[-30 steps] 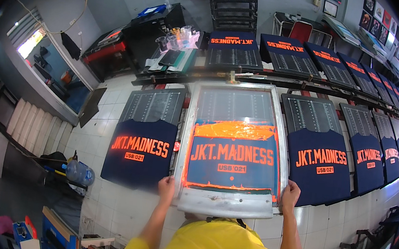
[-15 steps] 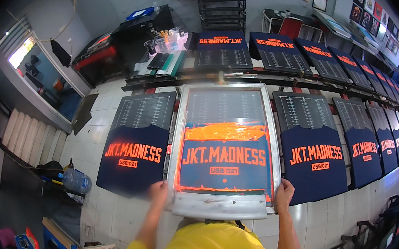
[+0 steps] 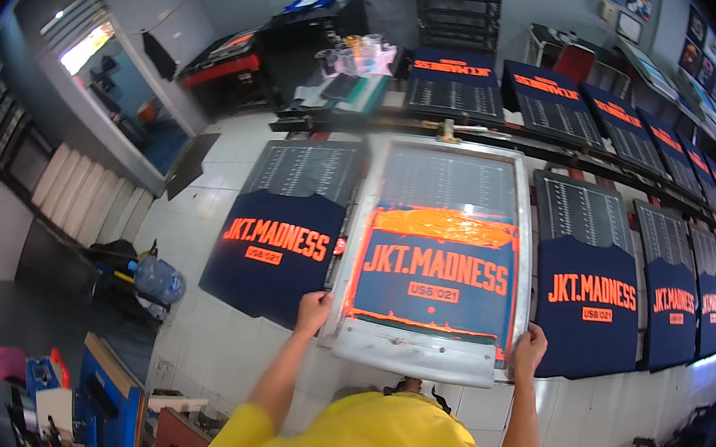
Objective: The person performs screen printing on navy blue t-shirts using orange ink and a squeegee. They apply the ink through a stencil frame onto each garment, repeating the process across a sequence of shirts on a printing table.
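Note:
A screen-printing frame (image 3: 524, 250) with silver metal edges lies over a print board in front of me. Through its mesh show large orange letters on dark blue, with a band of wet orange ink (image 3: 445, 227) above them. Across the near end rests a wide silver bar (image 3: 414, 354), apparently a squeegee. My left hand (image 3: 312, 313) is closed at the frame's near left edge. At the near right edge, my right hand (image 3: 529, 352) has its fingers curled round the rim. Printed navy shirt pieces lie on boards to the left (image 3: 271, 258) and right (image 3: 589, 309).
Several more printed boards stretch right, with another row (image 3: 455, 90) behind a dark rail (image 3: 368, 125). Plastic cups (image 3: 354, 55) stand at the back left. A water bottle (image 3: 158, 279) lies left, above blue-edged panels (image 3: 108, 398). White tiles cover the floor.
My view has swung, so the frame and boards appear farther right in it. Both hands stay at the frame's sides; the left, blurred before, now shows sharply.

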Available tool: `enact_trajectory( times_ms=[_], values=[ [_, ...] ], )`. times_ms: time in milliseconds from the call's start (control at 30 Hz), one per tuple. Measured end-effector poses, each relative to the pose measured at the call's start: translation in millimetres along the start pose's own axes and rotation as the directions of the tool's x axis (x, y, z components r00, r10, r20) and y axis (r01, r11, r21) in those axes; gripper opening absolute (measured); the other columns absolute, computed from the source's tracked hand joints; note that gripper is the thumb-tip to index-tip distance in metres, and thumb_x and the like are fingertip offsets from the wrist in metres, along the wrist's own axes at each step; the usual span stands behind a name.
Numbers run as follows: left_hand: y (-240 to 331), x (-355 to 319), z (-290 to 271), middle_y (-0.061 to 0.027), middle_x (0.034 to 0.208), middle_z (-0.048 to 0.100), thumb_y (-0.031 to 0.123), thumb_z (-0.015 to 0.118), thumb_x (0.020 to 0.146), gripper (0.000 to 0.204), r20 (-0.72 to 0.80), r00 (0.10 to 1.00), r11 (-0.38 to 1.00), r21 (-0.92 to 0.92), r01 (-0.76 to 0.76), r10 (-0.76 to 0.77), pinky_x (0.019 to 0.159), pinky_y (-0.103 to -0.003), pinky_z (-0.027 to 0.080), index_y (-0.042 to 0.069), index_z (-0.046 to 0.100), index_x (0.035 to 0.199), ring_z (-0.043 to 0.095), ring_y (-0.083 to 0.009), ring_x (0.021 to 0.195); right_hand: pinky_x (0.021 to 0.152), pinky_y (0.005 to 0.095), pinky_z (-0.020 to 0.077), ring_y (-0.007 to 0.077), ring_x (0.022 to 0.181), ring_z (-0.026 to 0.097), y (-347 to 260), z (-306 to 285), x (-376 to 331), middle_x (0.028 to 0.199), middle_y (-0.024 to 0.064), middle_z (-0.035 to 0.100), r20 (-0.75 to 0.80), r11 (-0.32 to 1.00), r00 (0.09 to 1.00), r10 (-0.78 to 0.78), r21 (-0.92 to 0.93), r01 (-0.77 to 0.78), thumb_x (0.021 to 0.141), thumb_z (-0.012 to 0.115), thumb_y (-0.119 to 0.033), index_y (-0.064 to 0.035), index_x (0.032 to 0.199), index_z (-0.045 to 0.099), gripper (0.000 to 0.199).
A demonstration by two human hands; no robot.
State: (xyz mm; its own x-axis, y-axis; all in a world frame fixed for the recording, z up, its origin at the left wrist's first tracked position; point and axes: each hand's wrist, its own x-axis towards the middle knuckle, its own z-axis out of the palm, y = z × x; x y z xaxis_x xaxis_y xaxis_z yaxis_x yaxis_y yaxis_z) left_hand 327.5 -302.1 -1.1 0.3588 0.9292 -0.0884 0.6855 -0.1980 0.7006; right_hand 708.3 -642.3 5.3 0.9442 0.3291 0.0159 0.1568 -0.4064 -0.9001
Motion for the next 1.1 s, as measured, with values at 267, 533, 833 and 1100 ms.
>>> enact_trajectory(
  times_ms=[267,533,833,1100],
  values=[
    [44.0,-60.3,-15.8,-0.0094,0.086,0.073,0.024,0.062,0.096,0.027,-0.092,0.992,0.922,-0.371,-0.111,0.082,0.063,-0.029,0.051,0.0,0.072,0.098,0.068,-0.0178,0.071,0.097,0.0428,0.0471,0.0371,0.111,0.059,-71.8,-11.4,-46.3,0.121,0.0202,0.062,0.353,0.813,0.822,-0.447,-0.223,0.538,0.083,0.069,-0.011,0.0021,0.116,0.063,0.036],
    [93.9,-147.4,-30.3,-0.0028,0.083,0.07,0.028,0.055,0.102,0.031,0.726,0.594,0.814,-0.548,0.195,0.347,0.059,-0.024,0.047,0.001,0.07,0.097,0.061,-0.0082,0.068,0.084,0.042,0.0526,0.0292,0.107,0.057,-117.7,10.3,-108.8,0.113,0.0093,0.059,0.842,0.287,0.308,-0.443,-0.192,0.939,0.066,0.077,-0.016,-0.0073,0.119,0.058,0.057],
    [80.1,-171.4,92.1,-0.0055,0.09,0.067,0.037,0.044,0.105,0.041,0.853,0.501,0.742,-0.428,0.516,0.144,0.049,-0.022,0.039,0.003,0.052,0.128,0.052,-0.0083,0.059,0.074,0.0426,0.0524,0.0291,0.089,0.062,-138.4,48.7,-92.1,0.09,0.0093,0.06,0.73,0.28,0.448,-0.517,-0.351,0.894,0.063,0.071,-0.012,-0.0071,0.091,0.062,0.03],
    [82.3,-164.3,99.0,-0.0045,0.086,0.063,0.036,0.031,0.11,0.045,0.905,0.404,0.489,-0.415,0.767,0.134,0.044,-0.02,0.029,0.0,0.052,0.128,0.04,-0.0061,0.052,0.075,0.0414,0.0495,0.0286,0.088,0.06,-131.7,47.0,-78.1,0.089,0.0074,0.058,0.618,0.336,0.451,-0.645,-0.3,0.893,0.062,0.078,-0.013,-0.0095,0.094,0.059,0.037]
  ],
)
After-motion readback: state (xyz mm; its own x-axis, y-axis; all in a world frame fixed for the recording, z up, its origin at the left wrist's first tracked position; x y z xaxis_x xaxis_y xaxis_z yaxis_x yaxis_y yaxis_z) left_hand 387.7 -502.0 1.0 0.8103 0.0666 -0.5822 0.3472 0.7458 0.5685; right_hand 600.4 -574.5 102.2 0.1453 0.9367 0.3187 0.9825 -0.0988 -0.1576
